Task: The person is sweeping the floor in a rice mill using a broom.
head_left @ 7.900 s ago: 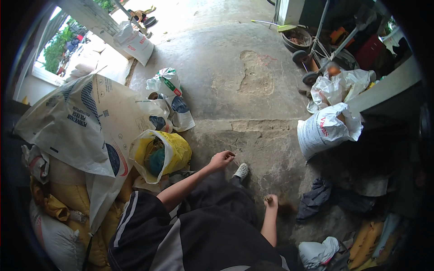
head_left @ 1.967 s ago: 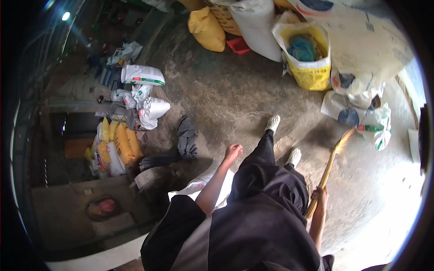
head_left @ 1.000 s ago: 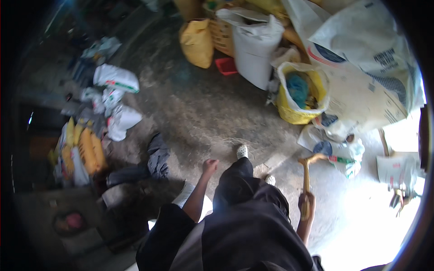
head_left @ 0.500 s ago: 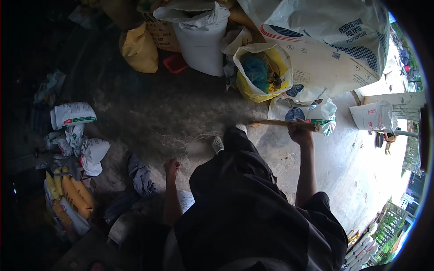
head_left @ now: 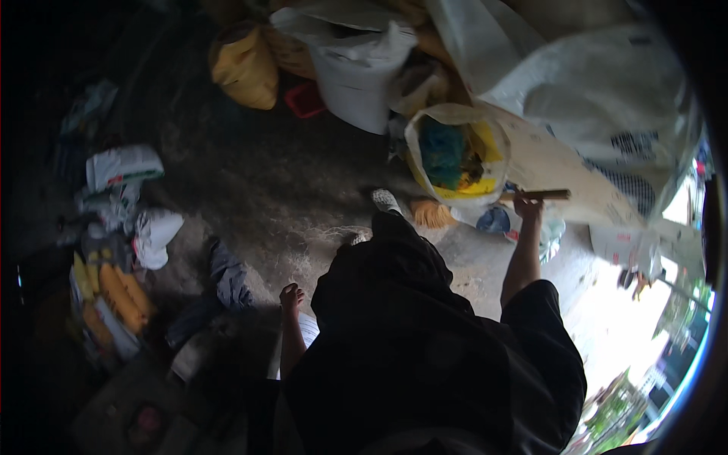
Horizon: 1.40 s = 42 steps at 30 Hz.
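My right hand (head_left: 528,206) is closed around the wooden handle of a broom (head_left: 432,214), whose straw-coloured bristles fan out on the floor beside my foot. The middle of its handle is hidden at the lower rim of an open bag (head_left: 497,186), white outside and yellow inside, with blue netting and brownish scraps in it. Low on the left, my left hand (head_left: 291,296) hangs with fingers loosely curled and a little apart. Nothing shows in it.
A white sack (head_left: 356,80), a yellow sack (head_left: 246,68) and a red container (head_left: 305,100) stand along the far side. Large white plastic sacks (head_left: 599,98) bulge at the upper right. White bags (head_left: 155,236) and dark cloth (head_left: 230,277) lie on the left.
My right hand has moved up and to the right with the broom, closer to the open bag. My feet have shifted, and the whole view has tilted and blurred.
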{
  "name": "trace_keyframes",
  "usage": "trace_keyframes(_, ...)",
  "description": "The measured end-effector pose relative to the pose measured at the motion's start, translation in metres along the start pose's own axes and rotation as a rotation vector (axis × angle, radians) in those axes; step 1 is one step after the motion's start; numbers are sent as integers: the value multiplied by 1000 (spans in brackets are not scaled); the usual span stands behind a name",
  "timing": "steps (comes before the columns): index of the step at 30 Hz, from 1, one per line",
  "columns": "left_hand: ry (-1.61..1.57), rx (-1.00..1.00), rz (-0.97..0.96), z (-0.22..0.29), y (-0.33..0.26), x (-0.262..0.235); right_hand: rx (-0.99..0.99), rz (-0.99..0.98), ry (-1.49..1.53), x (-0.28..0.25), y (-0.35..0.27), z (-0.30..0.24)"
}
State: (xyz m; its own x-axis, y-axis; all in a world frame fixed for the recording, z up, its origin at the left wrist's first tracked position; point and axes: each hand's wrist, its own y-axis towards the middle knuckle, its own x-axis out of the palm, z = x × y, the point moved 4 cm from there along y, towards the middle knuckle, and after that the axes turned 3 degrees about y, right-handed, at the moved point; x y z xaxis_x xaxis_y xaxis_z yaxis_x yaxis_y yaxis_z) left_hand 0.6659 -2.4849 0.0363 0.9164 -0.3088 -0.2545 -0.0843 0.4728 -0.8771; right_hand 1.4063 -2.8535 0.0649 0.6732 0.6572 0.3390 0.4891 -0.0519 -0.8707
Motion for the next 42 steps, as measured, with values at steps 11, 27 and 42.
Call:
trace_keyframes(11, -55, 134, 134, -43, -15, 80, -700, 216, -578, 116, -25, 48)
trace_keyframes(27, 132, 44, 189, 6, 132, -21, -776, 521, -2241, 119, 58, 147)
trace_keyframes(42, -250, 330, 152, 496, 275, -195, -382, -594, -2239, 324, -73, 684)
